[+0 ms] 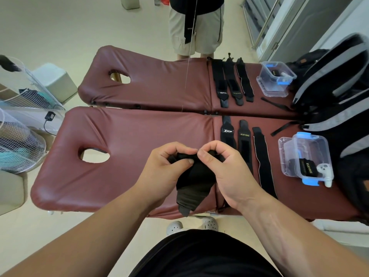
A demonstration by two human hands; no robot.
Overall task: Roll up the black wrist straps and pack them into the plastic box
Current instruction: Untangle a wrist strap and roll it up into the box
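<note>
Both hands pinch the top end of a black wrist strap [194, 182] above the near maroon bed [123, 140]. My left hand [169, 166] and my right hand [221, 166] meet thumb to thumb, and the strap's free end hangs down past the bed's front edge. Three more black straps lie flat to the right: one marked XTEP [227, 134], one marked XUEYING [245, 142] and a plain one [263, 156]. A clear plastic box [308, 156] with blue latches stands at the right and holds one rolled strap [304, 166].
A second maroon bed [143, 84] behind carries three flat straps [231, 82] and another clear box [276, 76]. A person in beige shorts [195, 27] stands beyond it. A black and grey backpack [335, 100] fills the right side. Wire baskets [18, 140] stand at the left.
</note>
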